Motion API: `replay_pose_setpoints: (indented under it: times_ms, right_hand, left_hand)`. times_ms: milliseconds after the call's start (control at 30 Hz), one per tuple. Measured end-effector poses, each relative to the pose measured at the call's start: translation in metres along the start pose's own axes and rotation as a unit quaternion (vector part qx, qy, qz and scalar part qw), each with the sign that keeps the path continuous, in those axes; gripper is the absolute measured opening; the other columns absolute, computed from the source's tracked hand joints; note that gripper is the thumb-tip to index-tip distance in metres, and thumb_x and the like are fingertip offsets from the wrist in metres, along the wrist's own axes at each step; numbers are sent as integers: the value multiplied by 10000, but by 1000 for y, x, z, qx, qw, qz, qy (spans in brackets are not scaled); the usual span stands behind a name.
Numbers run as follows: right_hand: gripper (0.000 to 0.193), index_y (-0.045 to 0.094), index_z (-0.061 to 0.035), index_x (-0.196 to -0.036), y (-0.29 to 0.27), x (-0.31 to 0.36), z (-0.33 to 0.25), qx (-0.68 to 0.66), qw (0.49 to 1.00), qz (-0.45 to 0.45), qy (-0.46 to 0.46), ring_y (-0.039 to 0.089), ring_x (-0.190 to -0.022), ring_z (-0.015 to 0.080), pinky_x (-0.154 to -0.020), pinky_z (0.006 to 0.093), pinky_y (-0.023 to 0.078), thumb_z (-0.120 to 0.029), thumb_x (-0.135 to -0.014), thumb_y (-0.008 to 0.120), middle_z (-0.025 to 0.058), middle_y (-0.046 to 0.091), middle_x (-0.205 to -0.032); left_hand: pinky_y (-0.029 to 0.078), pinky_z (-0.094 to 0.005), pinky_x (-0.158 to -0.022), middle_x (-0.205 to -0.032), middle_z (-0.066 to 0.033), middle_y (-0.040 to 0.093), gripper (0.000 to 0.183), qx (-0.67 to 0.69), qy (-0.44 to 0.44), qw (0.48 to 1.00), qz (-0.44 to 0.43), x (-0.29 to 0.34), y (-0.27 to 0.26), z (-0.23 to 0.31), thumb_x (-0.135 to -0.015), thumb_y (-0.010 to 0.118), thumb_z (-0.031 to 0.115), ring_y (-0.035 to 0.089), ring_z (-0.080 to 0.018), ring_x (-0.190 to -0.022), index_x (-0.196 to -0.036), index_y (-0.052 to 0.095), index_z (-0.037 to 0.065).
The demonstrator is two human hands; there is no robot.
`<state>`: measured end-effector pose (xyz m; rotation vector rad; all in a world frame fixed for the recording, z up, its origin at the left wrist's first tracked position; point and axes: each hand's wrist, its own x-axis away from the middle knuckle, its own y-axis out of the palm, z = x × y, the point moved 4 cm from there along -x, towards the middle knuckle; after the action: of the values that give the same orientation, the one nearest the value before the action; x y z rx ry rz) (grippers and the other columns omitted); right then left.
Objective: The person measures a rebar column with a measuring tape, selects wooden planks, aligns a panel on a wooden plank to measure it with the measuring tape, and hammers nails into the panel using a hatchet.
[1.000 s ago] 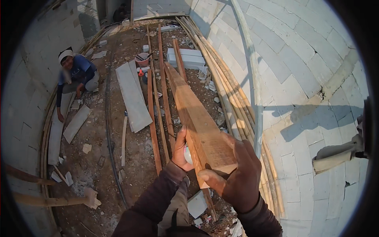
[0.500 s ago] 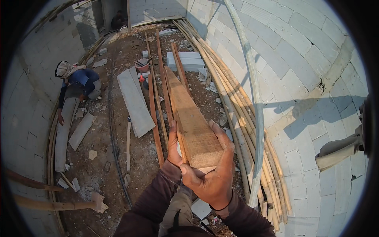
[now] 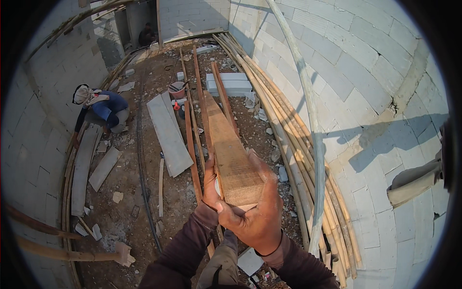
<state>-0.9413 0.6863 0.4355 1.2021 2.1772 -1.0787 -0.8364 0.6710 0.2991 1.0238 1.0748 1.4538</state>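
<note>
Dirt floor (image 3: 179, 202) between block walls (image 3: 356, 67)

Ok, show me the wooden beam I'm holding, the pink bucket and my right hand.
Wooden beam (image 3: 234, 156): head view, middle of its broad upper face.
Pink bucket (image 3: 177, 94): head view, outer wall below the rim.
Right hand (image 3: 259, 216): head view, middle of the hand.

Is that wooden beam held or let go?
Held: the left hand and right hand clasp the wooden beam at its near end.
</note>
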Motion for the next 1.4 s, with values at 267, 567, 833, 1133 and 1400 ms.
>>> replay_pose_setpoints:
  times_ms: [267,567,833,1133,1400]
  right_hand:
    - [822,319,63,-1334,7,75,19,-17,998,-63,-9,464,-1220,449,-986,449,440,-296,-746,766,333,395,-1330]
    - [831,306,31,-1380,20,152,77,-184,936,-230,194,424,-1270,393,-997,424,421,-333,-778,749,288,393,-1352]
    - [774,360,27,-1352,150,141,282,-285,736,-238,566,526,-1142,279,-937,420,442,-530,-862,585,212,497,-1254]
    - [775,395,-106,-1360,280,83,353,-519,463,-214,685,500,-1146,268,-966,463,402,-673,-840,488,120,509,-1232]
    - [795,348,-136,-1407,269,73,340,-367,517,-244,733,458,-1203,276,-983,455,393,-655,-828,515,124,452,-1325]
  left_hand:
    - [515,-359,-886,-1192,-175,564,650,-242,-88,960,110,62,-30,19,-917,489,502,613,-235,-1036,-1314,424,-10]
    - [476,-360,-920,-1240,-184,529,793,-384,-273,857,211,124,-104,11,-816,644,448,571,-247,-1101,-1347,365,-70]
    - [363,-357,-1024,-1328,-176,465,819,-337,-329,844,257,162,-150,10,-810,692,357,466,-241,-1212,-1388,303,-74]
    - [360,-342,-1028,-1312,-184,487,883,-329,-390,823,249,148,-133,4,-781,729,402,456,-255,-1227,-1393,302,-70]
    - [476,-395,-885,-1136,-215,598,888,-470,-461,679,324,143,-116,-4,-678,698,608,601,-299,-1044,-1238,488,-47]
